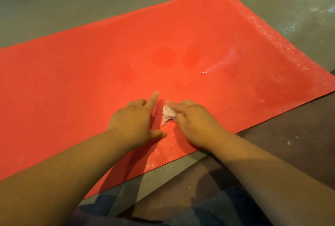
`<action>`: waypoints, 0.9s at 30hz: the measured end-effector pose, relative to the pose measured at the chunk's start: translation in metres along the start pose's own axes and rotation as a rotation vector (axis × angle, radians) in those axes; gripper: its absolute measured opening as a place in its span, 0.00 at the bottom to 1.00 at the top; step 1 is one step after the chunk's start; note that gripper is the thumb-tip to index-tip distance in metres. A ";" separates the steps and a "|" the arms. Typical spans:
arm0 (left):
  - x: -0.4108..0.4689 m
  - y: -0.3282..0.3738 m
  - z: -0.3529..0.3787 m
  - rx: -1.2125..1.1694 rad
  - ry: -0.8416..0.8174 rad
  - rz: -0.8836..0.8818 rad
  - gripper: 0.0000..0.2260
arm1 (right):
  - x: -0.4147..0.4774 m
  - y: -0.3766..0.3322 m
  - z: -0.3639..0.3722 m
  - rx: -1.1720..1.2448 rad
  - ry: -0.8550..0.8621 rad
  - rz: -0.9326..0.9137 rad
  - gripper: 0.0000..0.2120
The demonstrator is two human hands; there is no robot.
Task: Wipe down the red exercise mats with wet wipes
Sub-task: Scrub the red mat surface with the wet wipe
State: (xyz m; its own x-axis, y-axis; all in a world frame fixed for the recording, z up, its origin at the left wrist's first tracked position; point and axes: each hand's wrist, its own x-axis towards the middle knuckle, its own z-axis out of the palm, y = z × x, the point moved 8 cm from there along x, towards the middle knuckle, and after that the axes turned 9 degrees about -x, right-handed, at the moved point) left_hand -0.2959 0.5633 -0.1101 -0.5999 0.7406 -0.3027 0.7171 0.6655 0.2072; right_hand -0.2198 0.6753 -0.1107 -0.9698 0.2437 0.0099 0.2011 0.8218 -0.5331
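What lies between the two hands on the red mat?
In the head view, a crumpled white wet wipe, partly under the right hand; a strip of bare red mat separates it from the left hand.

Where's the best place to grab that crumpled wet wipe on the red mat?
Likely the bunched far end of the wet wipe, from above and the right, where the right hand lies on it. The thin tail pointing toward you looks flimsy and would probably slip.
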 end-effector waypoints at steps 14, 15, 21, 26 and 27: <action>0.086 -0.037 -0.048 -0.068 0.399 -0.065 0.11 | -0.046 0.059 -0.028 0.036 0.409 0.327 0.14; 0.083 -0.032 -0.045 -0.128 0.415 -0.097 0.11 | -0.046 0.060 -0.028 0.044 0.414 0.332 0.14; -0.007 0.070 0.011 -0.220 0.089 0.592 0.13 | -0.047 0.062 -0.027 0.021 0.415 0.343 0.12; 0.083 -0.043 -0.043 -0.075 0.328 0.075 0.11 | -0.045 0.061 -0.026 0.006 0.406 0.328 0.11; 0.090 -0.075 -0.053 -0.144 0.418 -0.148 0.10 | -0.045 0.061 -0.026 0.005 0.407 0.329 0.11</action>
State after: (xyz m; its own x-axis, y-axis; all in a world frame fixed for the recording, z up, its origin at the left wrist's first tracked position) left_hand -0.4220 0.5847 -0.1036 -0.8051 0.5906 0.0559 0.5738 0.7513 0.3260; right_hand -0.1604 0.7282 -0.1214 -0.7232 0.6697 0.1686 0.4842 0.6658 -0.5678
